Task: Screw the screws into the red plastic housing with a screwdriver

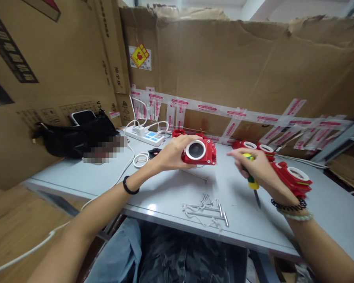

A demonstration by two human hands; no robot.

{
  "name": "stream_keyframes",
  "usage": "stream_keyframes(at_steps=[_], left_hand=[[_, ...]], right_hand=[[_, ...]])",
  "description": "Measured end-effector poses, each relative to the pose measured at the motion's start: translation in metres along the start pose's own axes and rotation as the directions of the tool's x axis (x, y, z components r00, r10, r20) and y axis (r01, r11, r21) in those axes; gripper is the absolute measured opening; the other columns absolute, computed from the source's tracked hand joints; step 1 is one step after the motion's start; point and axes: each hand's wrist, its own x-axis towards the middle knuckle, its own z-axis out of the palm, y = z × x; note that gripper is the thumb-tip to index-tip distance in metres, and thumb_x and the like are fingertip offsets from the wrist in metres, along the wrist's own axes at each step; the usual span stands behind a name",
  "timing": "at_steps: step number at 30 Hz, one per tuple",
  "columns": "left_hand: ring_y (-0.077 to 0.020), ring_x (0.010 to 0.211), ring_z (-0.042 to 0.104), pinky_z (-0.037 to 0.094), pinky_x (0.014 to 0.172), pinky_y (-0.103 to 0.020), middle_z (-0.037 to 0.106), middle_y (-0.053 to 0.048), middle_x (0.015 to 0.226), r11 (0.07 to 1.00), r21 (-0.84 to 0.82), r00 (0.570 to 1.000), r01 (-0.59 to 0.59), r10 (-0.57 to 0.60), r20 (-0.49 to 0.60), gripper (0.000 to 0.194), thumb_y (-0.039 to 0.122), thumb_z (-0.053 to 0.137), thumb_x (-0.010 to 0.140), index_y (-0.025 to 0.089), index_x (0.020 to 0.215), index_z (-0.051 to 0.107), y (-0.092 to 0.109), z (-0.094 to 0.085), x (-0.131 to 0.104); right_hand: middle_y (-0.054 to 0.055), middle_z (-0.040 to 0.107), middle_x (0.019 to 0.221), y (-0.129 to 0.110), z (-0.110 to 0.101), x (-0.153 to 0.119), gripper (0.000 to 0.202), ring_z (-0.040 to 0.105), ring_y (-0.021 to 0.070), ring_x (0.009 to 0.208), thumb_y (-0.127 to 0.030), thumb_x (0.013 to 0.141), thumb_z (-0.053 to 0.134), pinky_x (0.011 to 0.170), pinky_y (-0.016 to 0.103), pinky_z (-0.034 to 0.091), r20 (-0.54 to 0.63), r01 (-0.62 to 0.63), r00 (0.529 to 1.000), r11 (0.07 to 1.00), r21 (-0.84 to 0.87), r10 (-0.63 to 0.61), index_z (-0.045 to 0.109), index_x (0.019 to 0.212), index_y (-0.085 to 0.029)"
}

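Raised over the table's middle, a red housing with a white ring round a dark lens is held by my left hand, fingers round its left side. To the right, my right hand grips a yellow and green screwdriver, its dark shaft pointing down at the tabletop. Below the housing lie metal T-shaped rods, white string and several small screws. More red housings with white rings sit beside and behind my right hand.
A white power strip with plugs and cables stands at the back left. White rings lie in front of it. A black bag with a phone rests at the left. Tall cardboard closes off the back of the table.
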Motion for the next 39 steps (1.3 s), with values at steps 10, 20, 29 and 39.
stream_keyframes(at_steps=[10, 20, 29, 39], left_hand=[[-0.0271, 0.109, 0.054, 0.042, 0.093, -0.041, 0.057, -0.010, 0.124, 0.989, 0.148, 0.999, 0.005, -0.010, 0.030, 0.064, 0.038, 0.069, 0.073, 0.022, 0.127, 0.041, 0.003, 0.006, -0.003], [-0.0277, 0.107, 0.054, 0.040, 0.086, -0.038, 0.057, -0.010, 0.122, 0.956, 0.291, 0.998, -0.027, 0.008, 0.065, 0.061, 0.033, 0.065, 0.076, 0.023, 0.131, 0.039, 0.008, 0.008, -0.004], [-0.0289, 0.109, 0.054, 0.038, 0.089, -0.040, 0.058, -0.011, 0.122, 0.936, 0.349, 0.997, -0.056, 0.037, 0.063, 0.065, 0.028, 0.065, 0.074, 0.024, 0.133, 0.038, 0.011, 0.011, -0.004], [-0.0286, 0.109, 0.054, 0.036, 0.087, -0.041, 0.059, -0.011, 0.122, 0.935, 0.346, 0.995, -0.070, 0.040, 0.094, 0.062, 0.028, 0.065, 0.074, 0.021, 0.130, 0.041, 0.016, 0.013, -0.002]], right_hand=[[-0.004, 0.047, 0.044, 0.010, 0.020, 0.001, 0.032, 0.037, 0.0061, 0.034, -0.046, 0.079, 0.058, 0.033, 0.020, 0.027, 0.211, 0.089, 0.977, 0.973, -0.215, -0.042, 0.067, 0.073, -0.016], [0.002, 0.066, 0.062, 0.014, 0.026, -0.005, 0.024, 0.056, 0.0139, 0.053, -0.033, 0.081, 0.054, 0.055, 0.027, 0.043, 0.119, 0.218, 0.975, 0.888, -0.406, -0.185, 0.069, 0.073, -0.017], [0.003, 0.067, 0.062, 0.016, 0.029, -0.007, 0.019, 0.058, 0.0159, 0.056, -0.029, 0.073, 0.059, 0.054, 0.027, 0.043, 0.007, 0.164, 0.984, 0.903, -0.396, -0.176, 0.071, 0.072, -0.015], [0.001, 0.066, 0.064, 0.018, 0.032, -0.011, 0.015, 0.055, 0.0142, 0.058, -0.025, 0.072, 0.056, 0.060, 0.027, 0.042, 0.013, 0.201, 0.975, 0.851, -0.485, -0.222, 0.069, 0.070, -0.017]])
